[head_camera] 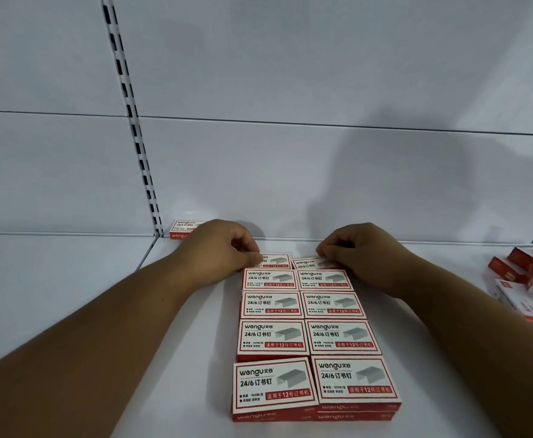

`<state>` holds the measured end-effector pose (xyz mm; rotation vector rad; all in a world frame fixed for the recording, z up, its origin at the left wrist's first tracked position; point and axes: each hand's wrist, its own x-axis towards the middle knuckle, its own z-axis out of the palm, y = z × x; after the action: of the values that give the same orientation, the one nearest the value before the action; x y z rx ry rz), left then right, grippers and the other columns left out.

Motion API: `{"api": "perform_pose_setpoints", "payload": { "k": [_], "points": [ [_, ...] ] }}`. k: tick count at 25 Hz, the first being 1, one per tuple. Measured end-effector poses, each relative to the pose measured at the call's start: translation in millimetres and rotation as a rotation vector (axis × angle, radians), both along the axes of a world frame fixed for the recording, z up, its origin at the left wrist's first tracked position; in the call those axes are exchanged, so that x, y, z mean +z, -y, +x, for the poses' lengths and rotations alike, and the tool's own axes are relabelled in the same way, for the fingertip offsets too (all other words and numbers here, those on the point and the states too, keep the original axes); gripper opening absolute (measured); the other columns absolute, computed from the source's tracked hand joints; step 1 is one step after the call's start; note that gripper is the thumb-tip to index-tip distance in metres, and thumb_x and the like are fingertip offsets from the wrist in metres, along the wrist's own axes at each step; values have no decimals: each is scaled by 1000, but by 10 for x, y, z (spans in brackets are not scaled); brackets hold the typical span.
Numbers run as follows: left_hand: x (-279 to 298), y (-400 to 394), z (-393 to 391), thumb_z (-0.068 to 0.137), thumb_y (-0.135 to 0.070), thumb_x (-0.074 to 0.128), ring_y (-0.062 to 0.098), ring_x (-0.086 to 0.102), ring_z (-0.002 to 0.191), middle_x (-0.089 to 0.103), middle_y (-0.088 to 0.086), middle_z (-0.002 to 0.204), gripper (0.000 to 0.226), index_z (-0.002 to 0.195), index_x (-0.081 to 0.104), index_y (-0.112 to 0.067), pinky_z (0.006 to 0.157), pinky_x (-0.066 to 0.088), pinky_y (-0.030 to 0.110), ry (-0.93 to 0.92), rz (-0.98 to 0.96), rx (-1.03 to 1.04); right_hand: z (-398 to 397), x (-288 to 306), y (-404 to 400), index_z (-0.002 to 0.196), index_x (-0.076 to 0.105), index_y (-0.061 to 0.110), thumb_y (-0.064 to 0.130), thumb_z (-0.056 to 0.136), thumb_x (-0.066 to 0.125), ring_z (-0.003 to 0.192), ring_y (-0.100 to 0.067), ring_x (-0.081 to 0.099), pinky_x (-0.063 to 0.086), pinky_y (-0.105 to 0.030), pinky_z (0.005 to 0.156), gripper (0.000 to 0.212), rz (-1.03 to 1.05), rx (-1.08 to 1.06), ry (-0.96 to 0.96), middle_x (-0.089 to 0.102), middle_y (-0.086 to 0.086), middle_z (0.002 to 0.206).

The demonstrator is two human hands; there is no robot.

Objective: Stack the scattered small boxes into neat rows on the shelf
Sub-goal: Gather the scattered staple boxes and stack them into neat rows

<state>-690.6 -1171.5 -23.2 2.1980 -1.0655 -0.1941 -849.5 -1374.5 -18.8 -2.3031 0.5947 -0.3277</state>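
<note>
Left hand and right hand each pinch 1 back-row box at curled fingertips; a nudge could skew the 2 columns below their fingers.

Left hand and right hand each pinch a rear box in the stacked rows.

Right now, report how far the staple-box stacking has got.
Done: two columns of staple boxes in aligned rows. In hand: left hand and right hand each setting a back-row box. Left: loose pile at right and one box at the back left.
</note>
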Motion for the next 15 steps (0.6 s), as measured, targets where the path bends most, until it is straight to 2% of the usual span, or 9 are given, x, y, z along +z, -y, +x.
{"api": "perform_pose_setpoints", "payload": {
  "k": [4, 9, 11, 13, 15],
  "points": [
    [12, 1, -26, 78, -28, 80, -4, 65, 67, 71, -18, 72, 5, 78, 76, -26, 66, 51, 22, -62, -12, -46, -4, 29, -18, 86, 78, 22, 22, 91, 64, 78, -11, 71, 53, -20, 68, 15, 34, -13, -34, 76, 8, 81],
    [10, -16, -24, 87, -24, 71, 3, 66, 68, 72, -12, 74, 7, 81, 75, -22, 71, 57, 28, -93, -58, -40, 17, 138, -47, 84, 78, 21, 25, 90, 65, 78, -15, 69, 54, -27, 65, 15, -23, 6, -97, 75, 5, 80],
    [9, -54, 11, 87, -23, 69, 6, 65, 72, 70, -10, 77, 5, 83, 72, -24, 71, 53, 25, -33, -98, 3, 101, 201, -89, 86, 77, 20, 27, 89, 66, 81, -18, 68, 55, -32, 72, 14, -114, 30, -113, 75, 4, 82],
    [19, -121, 87, 87, -18, 66, 2, 60, 74, 66, -12, 83, 9, 89, 70, -26, 64, 43, 13, 74, -95, 46, 238, 269, -190, 90, 76, 19, 27, 89, 65, 80, -13, 67, 53, -26, 70, 14, -232, 103, -135, 73, 6, 85],
    [56, -218, 214, 85, -12, 64, 4, 57, 78, 62, -12, 88, 17, 94, 69, -26, 63, 37, 10, 196, -66, 89, 427, 337, -347, 91, 75, 19, 26, 89, 65, 75, -6, 62, 47, -18, 64, 13, -298, 192, -154, 69, 11, 83]
  ]
}}
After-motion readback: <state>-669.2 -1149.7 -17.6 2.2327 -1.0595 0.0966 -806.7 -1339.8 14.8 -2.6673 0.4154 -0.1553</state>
